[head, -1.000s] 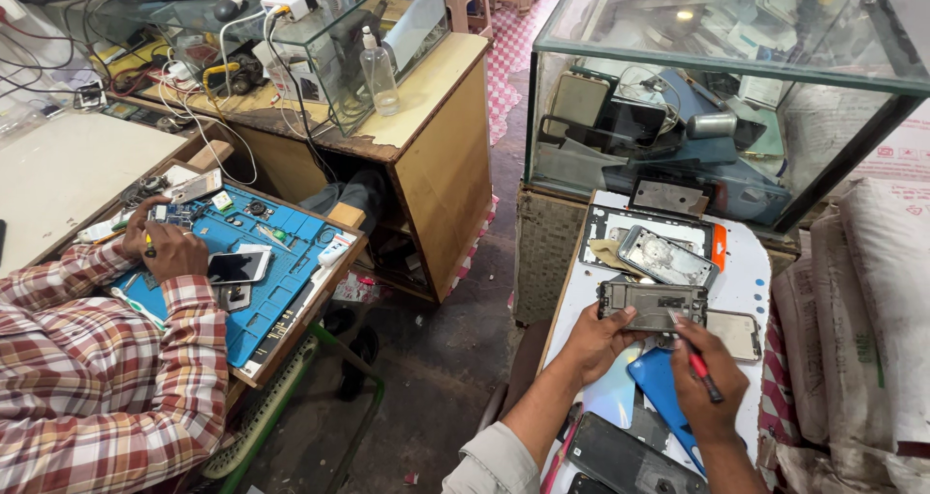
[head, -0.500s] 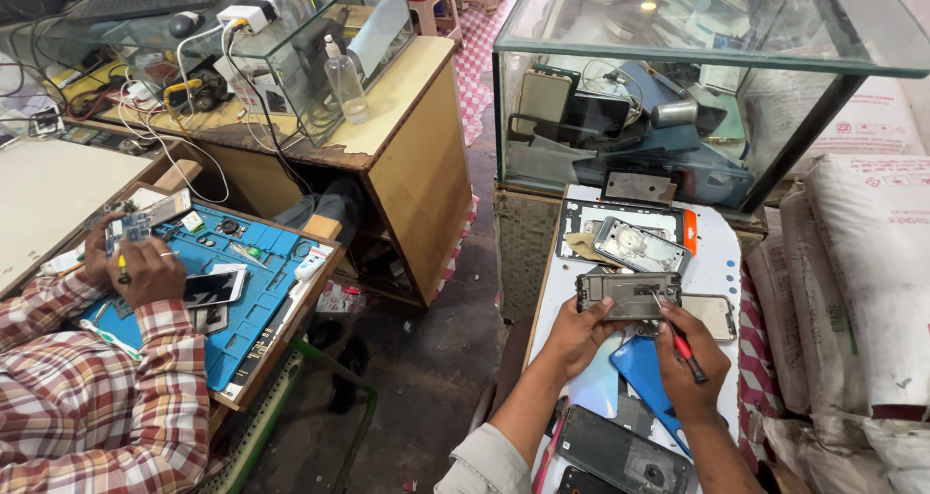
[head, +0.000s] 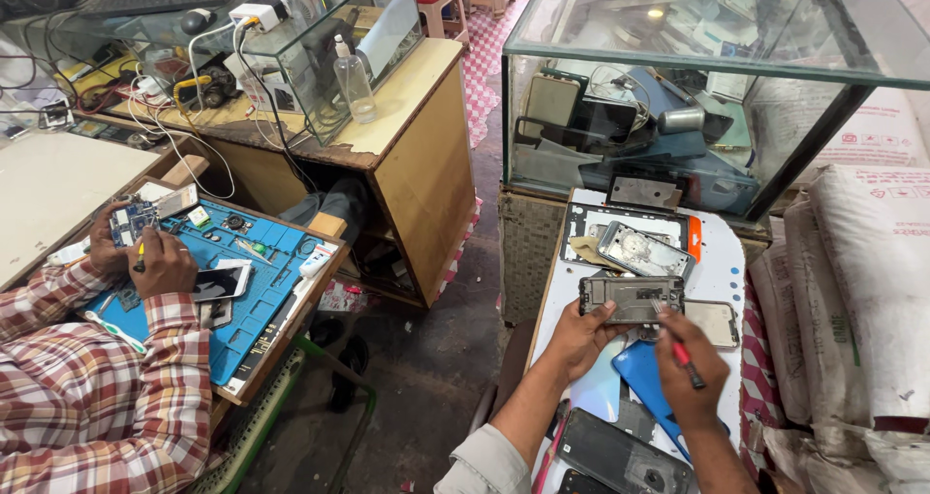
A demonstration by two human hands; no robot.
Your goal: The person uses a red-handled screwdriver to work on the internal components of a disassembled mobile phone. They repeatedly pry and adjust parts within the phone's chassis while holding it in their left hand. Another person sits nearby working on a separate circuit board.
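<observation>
My left hand (head: 579, 337) grips the lower left corner of an opened grey phone frame (head: 630, 297) held just above a white tabletop (head: 719, 271). My right hand (head: 690, 370) is closed around a thin red-handled screwdriver (head: 677, 347), its tip resting on the right part of the frame. A blue phone back cover (head: 643, 373) lies under my right hand. Another opened silver phone body (head: 642, 250) and a black screen frame with an orange edge (head: 585, 219) lie just beyond.
A glass display case (head: 697, 97) full of phone parts stands behind the white table. White sacks (head: 862, 291) are stacked at the right. At the left, a person in a plaid shirt (head: 107, 397) works on a circuit board over a blue mat (head: 247, 281). A wooden counter (head: 417, 136) carries a spray bottle (head: 353, 79).
The view has shifted, so everything sits lower and further left in the picture. My hands keep the same hold on the frame and screwdriver. The person at left has raised a circuit board in both hands.
</observation>
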